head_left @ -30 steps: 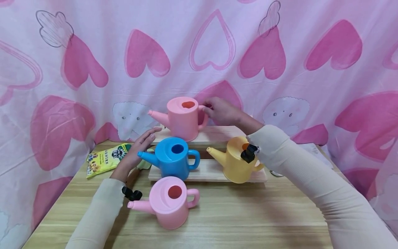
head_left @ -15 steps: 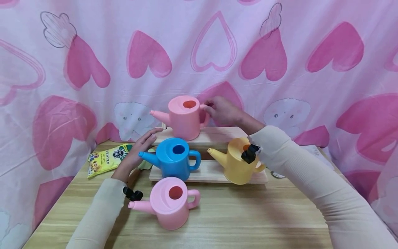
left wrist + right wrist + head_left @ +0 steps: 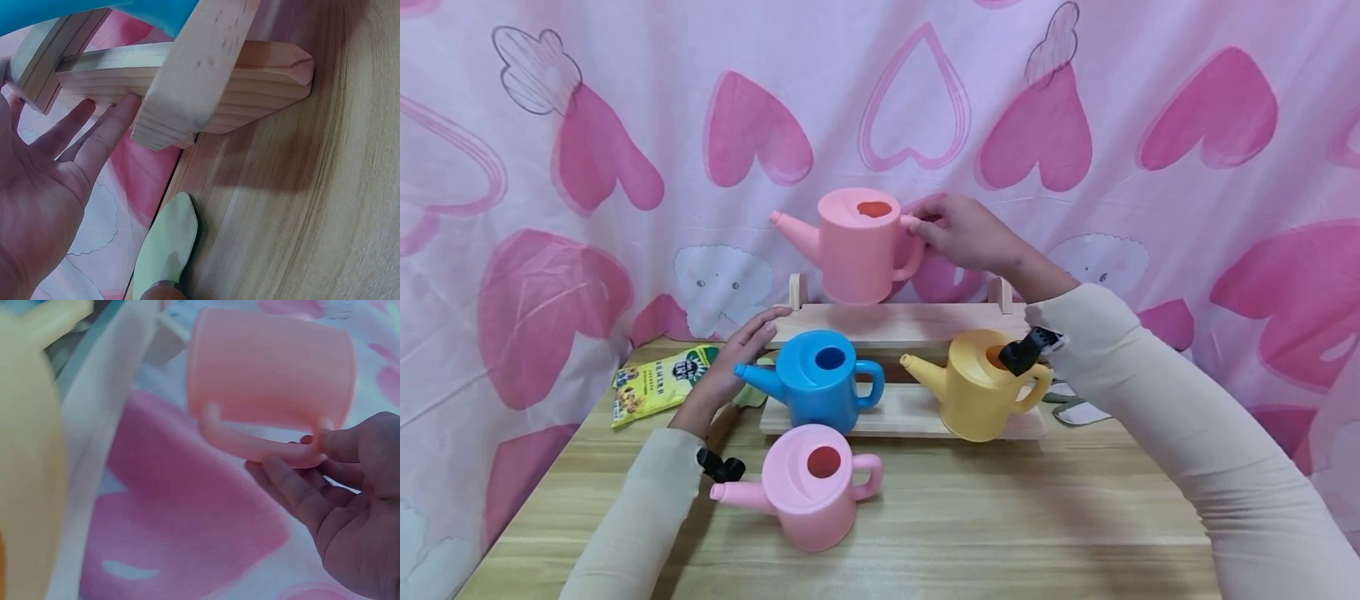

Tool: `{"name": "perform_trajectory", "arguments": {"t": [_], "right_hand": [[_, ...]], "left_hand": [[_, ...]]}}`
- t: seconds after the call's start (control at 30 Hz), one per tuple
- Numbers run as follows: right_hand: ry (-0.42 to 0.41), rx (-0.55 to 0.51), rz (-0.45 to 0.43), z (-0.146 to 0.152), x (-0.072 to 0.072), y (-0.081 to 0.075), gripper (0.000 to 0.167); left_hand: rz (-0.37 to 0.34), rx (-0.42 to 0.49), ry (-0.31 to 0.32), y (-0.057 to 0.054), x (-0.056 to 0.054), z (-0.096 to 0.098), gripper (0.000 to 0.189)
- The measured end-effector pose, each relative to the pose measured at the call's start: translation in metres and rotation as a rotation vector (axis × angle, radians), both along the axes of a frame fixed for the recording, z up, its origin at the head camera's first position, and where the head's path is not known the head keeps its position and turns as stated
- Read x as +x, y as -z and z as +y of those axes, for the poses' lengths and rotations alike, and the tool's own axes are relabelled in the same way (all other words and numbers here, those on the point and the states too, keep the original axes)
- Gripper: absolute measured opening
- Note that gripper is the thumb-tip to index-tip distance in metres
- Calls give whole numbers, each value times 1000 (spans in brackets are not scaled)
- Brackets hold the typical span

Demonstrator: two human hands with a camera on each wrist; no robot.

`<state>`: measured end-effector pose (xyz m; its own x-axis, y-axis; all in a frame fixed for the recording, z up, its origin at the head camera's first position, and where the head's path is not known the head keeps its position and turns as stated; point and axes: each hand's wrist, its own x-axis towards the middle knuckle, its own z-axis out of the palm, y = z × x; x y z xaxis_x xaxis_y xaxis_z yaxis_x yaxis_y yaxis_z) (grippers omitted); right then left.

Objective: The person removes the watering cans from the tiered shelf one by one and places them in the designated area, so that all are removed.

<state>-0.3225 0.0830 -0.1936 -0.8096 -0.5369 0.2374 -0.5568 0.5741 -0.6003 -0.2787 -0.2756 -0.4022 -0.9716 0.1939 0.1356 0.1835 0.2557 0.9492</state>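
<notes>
My right hand [image 3: 973,237] pinches the top of the handle of a salmon-pink watering can [image 3: 859,250], which hangs above the upper board of a two-step wooden rack [image 3: 917,321]. In the right wrist view, thumb and fingers grip that handle [image 3: 250,445]. My left hand [image 3: 737,358] is at the rack's left side; in the left wrist view its fingertips touch the wooden side piece [image 3: 112,81], fingers extended. A blue watering can [image 3: 816,383] and a yellow watering can [image 3: 973,392] stand on the lower board. A lighter pink watering can [image 3: 812,496] stands on the table in front.
A yellow snack packet [image 3: 658,387] lies left of the rack. Beside the rack's left end is a pale green leaf-shaped thing [image 3: 169,244]. More leaf-shaped pieces [image 3: 1078,412] lie to its right. A pink heart-print curtain [image 3: 835,100] hangs behind the wooden table [image 3: 1037,517].
My right hand has lifted the salmon-pink watering can off the upper board, up and slightly right. The left hand and the other cans stay put.
</notes>
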Motion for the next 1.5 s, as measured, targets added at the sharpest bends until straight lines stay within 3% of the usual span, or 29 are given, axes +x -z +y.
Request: {"name": "perform_trajectory", "arguments": {"t": [0.2, 0.4, 0.63, 0.8, 1.23, 1.5], "right_hand": [[-24, 0, -35, 12, 19, -17, 34], [-22, -6, -61, 22, 42, -21, 31], [3, 4, -111, 32, 69, -6, 35], [-32, -10, -150, 42, 85, 5, 37], [-50, -14, -167, 78, 118, 26, 26], [-83, -65, -176, 94, 140, 47, 20]], "left_hand": [[3, 6, -1, 1, 2, -2, 56], [5, 15, -4, 0, 4, -1, 55], [7, -20, -20, 2, 7, 1, 58], [14, -29, -24, 2, 6, 4, 59], [2, -36, -25, 5, 4, 5, 58], [-1, -10, -10, 5, 4, 5, 56]]}}
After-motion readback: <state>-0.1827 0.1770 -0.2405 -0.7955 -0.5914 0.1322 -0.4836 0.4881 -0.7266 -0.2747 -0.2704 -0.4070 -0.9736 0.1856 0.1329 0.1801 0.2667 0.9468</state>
